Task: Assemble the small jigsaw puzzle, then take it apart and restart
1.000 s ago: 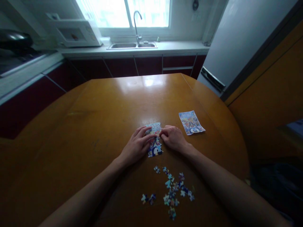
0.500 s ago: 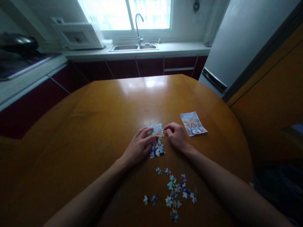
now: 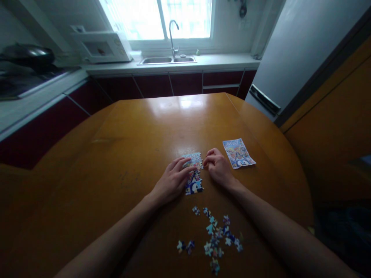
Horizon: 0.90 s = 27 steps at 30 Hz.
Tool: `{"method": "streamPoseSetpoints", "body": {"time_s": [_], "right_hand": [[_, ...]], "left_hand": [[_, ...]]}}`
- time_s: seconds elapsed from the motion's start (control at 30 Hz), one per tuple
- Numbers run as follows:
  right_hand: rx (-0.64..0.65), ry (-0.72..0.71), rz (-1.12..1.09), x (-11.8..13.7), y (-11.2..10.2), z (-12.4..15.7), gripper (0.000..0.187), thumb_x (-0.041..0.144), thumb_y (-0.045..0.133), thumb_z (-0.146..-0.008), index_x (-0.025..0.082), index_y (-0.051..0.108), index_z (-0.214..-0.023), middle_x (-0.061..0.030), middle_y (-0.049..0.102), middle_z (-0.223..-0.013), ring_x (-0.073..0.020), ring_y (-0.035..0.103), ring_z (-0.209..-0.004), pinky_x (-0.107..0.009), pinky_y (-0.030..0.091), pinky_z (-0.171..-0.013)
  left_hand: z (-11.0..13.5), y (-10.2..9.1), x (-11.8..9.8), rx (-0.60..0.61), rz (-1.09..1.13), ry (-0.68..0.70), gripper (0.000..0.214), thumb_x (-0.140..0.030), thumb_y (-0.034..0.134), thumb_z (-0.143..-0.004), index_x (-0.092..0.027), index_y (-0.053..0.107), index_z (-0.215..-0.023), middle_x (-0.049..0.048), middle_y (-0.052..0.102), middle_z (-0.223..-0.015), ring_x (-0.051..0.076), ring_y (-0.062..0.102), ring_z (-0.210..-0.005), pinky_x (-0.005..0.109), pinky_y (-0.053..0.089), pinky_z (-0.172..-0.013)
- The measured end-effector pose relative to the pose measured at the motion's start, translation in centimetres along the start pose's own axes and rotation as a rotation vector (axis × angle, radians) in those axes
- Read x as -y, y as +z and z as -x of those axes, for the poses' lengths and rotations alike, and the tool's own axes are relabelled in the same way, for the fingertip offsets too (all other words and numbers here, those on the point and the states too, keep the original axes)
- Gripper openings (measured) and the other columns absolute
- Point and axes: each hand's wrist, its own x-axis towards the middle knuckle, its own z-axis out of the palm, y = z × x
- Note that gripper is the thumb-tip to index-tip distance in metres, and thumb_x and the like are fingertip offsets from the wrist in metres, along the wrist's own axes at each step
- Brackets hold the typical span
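Observation:
A small, partly joined jigsaw puzzle [image 3: 194,181] lies on the round wooden table [image 3: 130,154] in front of me. My left hand [image 3: 171,181] lies flat on the puzzle's left half, fingers stretched out over it. My right hand [image 3: 218,166] rests at the puzzle's upper right edge with its fingers curled and pinched together; whether a piece is in them is hidden. Several loose puzzle pieces [image 3: 213,239] are scattered on the table nearer to me. A printed picture card [image 3: 238,153] lies to the right of my right hand.
Beyond the table runs a kitchen counter with a sink and tap [image 3: 171,58] under a bright window, and a white microwave [image 3: 100,47] to its left. A black wok [image 3: 29,56] sits on the stove at far left. A grey fridge [image 3: 290,50] stands at right.
My right hand has shifted slightly to the right, off the puzzle's top edge, with its fingers curling more. The left hand stays on the puzzle. The camera has tilted a little.

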Motion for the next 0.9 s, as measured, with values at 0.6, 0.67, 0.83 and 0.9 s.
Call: {"method": "streamPoseSetpoints", "body": {"time_s": [0.6, 0.67, 0.83, 0.9], "right_hand": [[0.06, -0.034, 0.092, 0.58, -0.11, 0.19, 0.031, 0.004, 0.054, -0.083, 0.022, 0.074, -0.067, -0.0041, 0.064, -0.103, -0.0181, 0.063, -0.091, -0.032, 0.049, -0.085], [0.028, -0.033, 0.046, 0.41, -0.02, 0.16, 0.03, 0.005, 0.053, -0.083, 0.022, 0.073, -0.07, -0.0038, 0.064, -0.101, -0.0179, 0.063, -0.091, -0.031, 0.049, -0.086], [-0.048, -0.011, -0.022, -0.21, 0.15, -0.05, 0.028, 0.005, 0.05, -0.084, 0.021, 0.072, -0.078, -0.0046, 0.064, -0.095, -0.0187, 0.064, -0.09, -0.032, 0.05, -0.088], [-0.045, -0.007, -0.016, -0.22, 0.13, -0.07, 0.027, 0.005, 0.05, -0.084, 0.021, 0.071, -0.077, -0.0046, 0.065, -0.095, -0.0189, 0.064, -0.09, -0.033, 0.05, -0.088]], "left_hand": [[0.05, -0.16, -0.18, 0.066, -0.086, 0.017, 0.038, -0.032, 0.049, -0.104, -0.039, 0.057, -0.141, 0.0017, 0.041, -0.155, 0.03, 0.035, -0.143, 0.056, 0.037, -0.118], [-0.02, -0.21, -0.18, 0.047, -0.063, 0.015, 0.039, -0.032, 0.048, -0.105, -0.037, 0.056, -0.142, 0.0032, 0.044, -0.153, 0.029, 0.036, -0.142, 0.055, 0.037, -0.118], [-0.19, -0.19, -0.17, 0.007, 0.003, -0.029, 0.039, -0.032, 0.047, -0.105, -0.032, 0.054, -0.144, 0.0051, 0.051, -0.147, 0.027, 0.04, -0.139, 0.053, 0.038, -0.118], [-0.24, -0.18, -0.19, -0.003, 0.017, -0.049, 0.037, -0.033, 0.046, -0.105, -0.03, 0.056, -0.141, 0.0055, 0.053, -0.145, 0.027, 0.041, -0.138, 0.052, 0.038, -0.118]]}}
